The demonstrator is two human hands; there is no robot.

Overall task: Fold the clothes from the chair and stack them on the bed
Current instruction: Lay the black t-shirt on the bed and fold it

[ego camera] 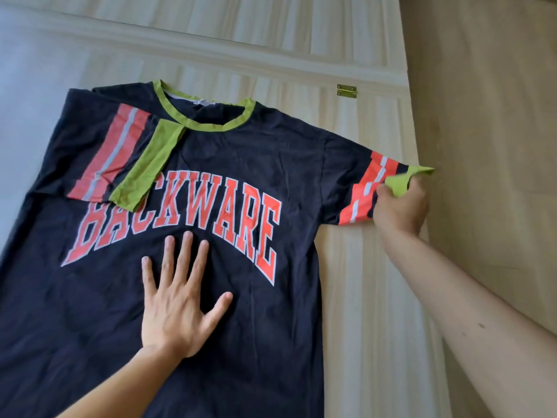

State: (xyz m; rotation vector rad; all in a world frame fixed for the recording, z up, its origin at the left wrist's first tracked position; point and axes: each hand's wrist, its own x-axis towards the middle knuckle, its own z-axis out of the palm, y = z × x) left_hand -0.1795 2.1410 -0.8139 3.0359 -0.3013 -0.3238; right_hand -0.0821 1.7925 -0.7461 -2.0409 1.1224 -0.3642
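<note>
The navy T-shirt [229, 312] lies face up on the pale striped surface [361, 282]. The left hand [177, 300] presses its chest, fingers straight and spread. The right hand [401, 206] pinches the outstretched sleeve's green cuff [398, 184] at the surface's right edge. Bare surface shows beyond the collar.

Dark navy short-sleeved T-shirt [256, 164], centre of frame: soft knit cloth, matt, fine creases. Orange-red block lettering with white outline [211, 218] across chest: flat print, matt, paler toward left. Lime-green neck band [208, 126] and lime-green folded sleeve cuff [144, 173], upper left: cloth, matt, cuff rumpled. Cream striped bed surface [361, 282] under shirt: looks like cloth, smooth, alternating dull and faintly shiny bands. Small brass-coloured hinge [347, 91], upper right: metal, glossy. Beige surface [488, 116] along right edge: matt, faint grain, material unclear.
</note>
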